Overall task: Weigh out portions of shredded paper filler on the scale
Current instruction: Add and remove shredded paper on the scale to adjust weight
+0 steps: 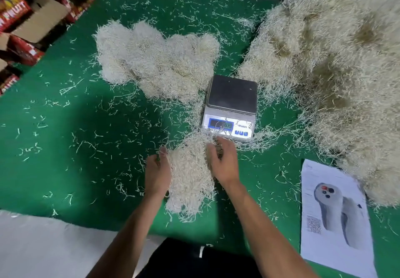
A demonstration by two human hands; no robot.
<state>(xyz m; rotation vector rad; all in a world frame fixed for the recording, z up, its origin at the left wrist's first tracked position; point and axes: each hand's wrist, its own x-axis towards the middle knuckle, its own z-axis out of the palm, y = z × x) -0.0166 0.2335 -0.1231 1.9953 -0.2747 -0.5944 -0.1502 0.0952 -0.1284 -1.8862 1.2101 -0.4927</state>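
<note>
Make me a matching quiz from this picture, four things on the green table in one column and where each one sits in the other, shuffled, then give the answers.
Things:
1. scale
2. big loose heap of filler
3. printed sheet
4. clump of filler

Places:
A. between the left hand and the right hand
B. near right corner of the table
C. middle of the table, pan bare
D. far right side

Pairs: 1-C, 2-D, 3-B, 4-A
</note>
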